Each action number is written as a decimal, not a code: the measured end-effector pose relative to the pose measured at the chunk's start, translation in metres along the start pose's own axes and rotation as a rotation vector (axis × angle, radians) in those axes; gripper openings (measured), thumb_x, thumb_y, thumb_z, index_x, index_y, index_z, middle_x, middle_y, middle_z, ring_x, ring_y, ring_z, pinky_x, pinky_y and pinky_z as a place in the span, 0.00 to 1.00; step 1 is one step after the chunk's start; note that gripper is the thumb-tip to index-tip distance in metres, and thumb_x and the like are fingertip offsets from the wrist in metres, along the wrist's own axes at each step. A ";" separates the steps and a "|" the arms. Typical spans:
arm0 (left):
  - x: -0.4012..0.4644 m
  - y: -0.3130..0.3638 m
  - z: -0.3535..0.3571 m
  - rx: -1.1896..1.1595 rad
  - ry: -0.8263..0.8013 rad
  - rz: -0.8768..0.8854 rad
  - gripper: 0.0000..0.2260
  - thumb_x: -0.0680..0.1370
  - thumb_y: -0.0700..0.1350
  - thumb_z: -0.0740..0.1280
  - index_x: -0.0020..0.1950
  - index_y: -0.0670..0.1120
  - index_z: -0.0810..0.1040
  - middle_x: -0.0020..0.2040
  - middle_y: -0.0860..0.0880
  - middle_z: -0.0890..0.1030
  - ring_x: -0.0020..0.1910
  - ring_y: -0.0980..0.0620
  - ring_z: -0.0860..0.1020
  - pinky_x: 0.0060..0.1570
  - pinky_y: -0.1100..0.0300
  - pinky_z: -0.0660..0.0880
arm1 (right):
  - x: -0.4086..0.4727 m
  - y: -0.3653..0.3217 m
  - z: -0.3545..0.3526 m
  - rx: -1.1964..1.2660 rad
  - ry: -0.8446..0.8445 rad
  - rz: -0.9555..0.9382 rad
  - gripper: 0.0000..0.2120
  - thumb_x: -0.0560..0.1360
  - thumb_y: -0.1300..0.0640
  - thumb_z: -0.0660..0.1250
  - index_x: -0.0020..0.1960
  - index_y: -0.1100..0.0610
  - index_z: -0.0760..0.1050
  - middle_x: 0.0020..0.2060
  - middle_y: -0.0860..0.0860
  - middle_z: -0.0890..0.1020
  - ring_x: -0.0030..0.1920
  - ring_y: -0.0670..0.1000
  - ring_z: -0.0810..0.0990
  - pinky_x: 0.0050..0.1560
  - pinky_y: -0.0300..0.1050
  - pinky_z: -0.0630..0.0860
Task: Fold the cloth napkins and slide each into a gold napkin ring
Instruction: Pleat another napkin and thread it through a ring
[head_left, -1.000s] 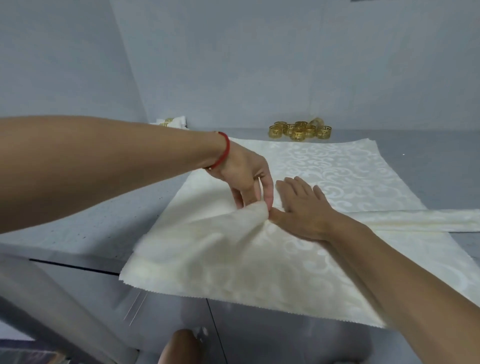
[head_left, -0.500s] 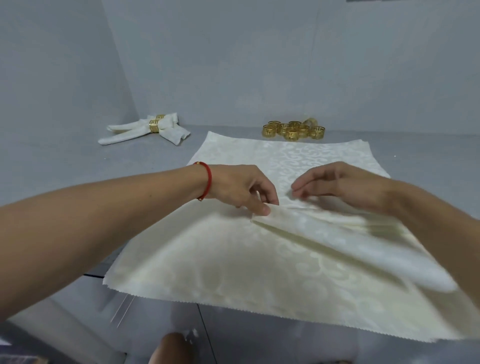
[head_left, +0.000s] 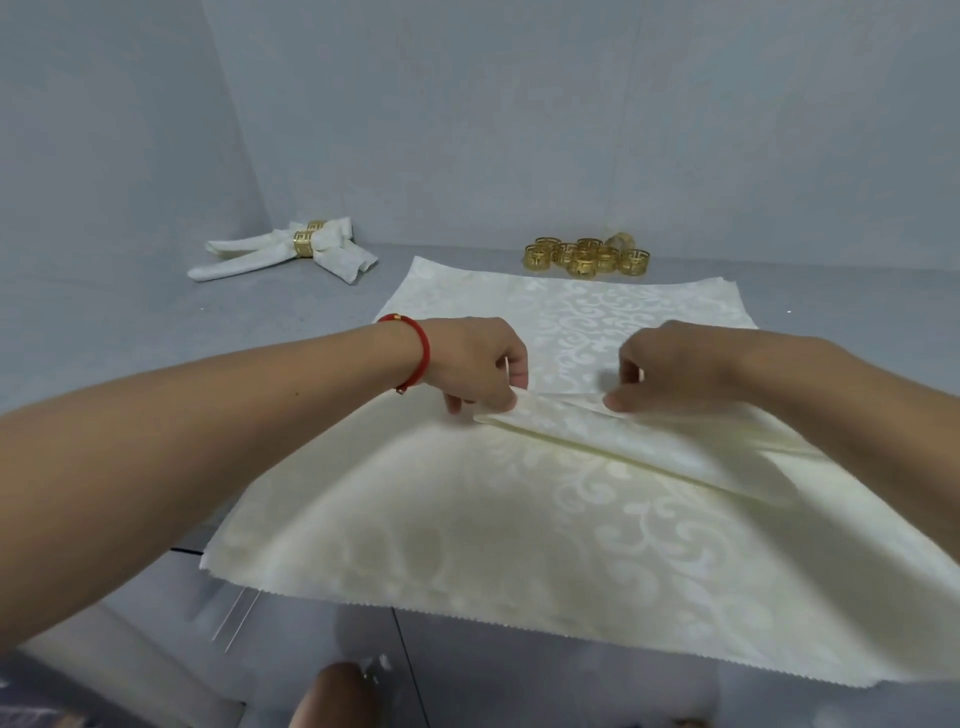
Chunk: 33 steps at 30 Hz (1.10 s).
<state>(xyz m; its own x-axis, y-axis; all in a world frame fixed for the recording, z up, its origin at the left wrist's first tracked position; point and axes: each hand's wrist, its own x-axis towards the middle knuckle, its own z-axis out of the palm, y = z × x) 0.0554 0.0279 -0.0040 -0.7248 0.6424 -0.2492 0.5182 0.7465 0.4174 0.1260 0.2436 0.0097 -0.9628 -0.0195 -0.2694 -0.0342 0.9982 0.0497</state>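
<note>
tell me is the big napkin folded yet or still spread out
Mostly spread. The napkin lies flat on the table, with only one flap turned over at the middle, pinched by both hands.

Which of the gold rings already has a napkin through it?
The gold ring at far left, wrapped around the folded napkin. The cluster of rings behind the spread cloth sits empty.

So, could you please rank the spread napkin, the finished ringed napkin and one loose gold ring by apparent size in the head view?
1. Spread napkin, largest by far.
2. Finished ringed napkin.
3. Loose gold ring, smallest.
The last two lie farther away, so both look smaller than they are.
</note>
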 end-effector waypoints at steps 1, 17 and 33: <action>0.000 -0.003 -0.002 0.015 0.023 -0.028 0.04 0.75 0.41 0.70 0.43 0.51 0.78 0.49 0.42 0.83 0.30 0.54 0.78 0.34 0.61 0.79 | 0.002 -0.010 -0.001 -0.023 0.059 -0.006 0.15 0.79 0.42 0.66 0.55 0.54 0.75 0.48 0.50 0.78 0.48 0.54 0.79 0.48 0.50 0.77; 0.004 -0.042 -0.023 -0.128 0.049 -0.221 0.07 0.71 0.38 0.75 0.48 0.41 0.85 0.46 0.38 0.85 0.33 0.45 0.80 0.42 0.51 0.84 | 0.042 -0.037 -0.051 0.680 -0.401 -0.112 0.14 0.79 0.73 0.60 0.60 0.69 0.79 0.50 0.64 0.86 0.52 0.60 0.87 0.60 0.53 0.82; -0.008 -0.058 -0.026 -0.328 -0.038 -0.163 0.08 0.75 0.39 0.72 0.53 0.43 0.83 0.42 0.45 0.81 0.39 0.47 0.77 0.46 0.52 0.80 | 0.071 -0.031 0.004 0.521 0.016 -0.189 0.17 0.75 0.43 0.73 0.42 0.58 0.78 0.38 0.53 0.85 0.35 0.50 0.79 0.44 0.46 0.76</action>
<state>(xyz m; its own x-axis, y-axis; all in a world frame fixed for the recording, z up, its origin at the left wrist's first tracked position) 0.0195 -0.0249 -0.0032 -0.7651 0.5305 -0.3651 0.2202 0.7482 0.6258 0.0603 0.2114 -0.0150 -0.9569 -0.1978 -0.2127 -0.0736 0.8734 -0.4815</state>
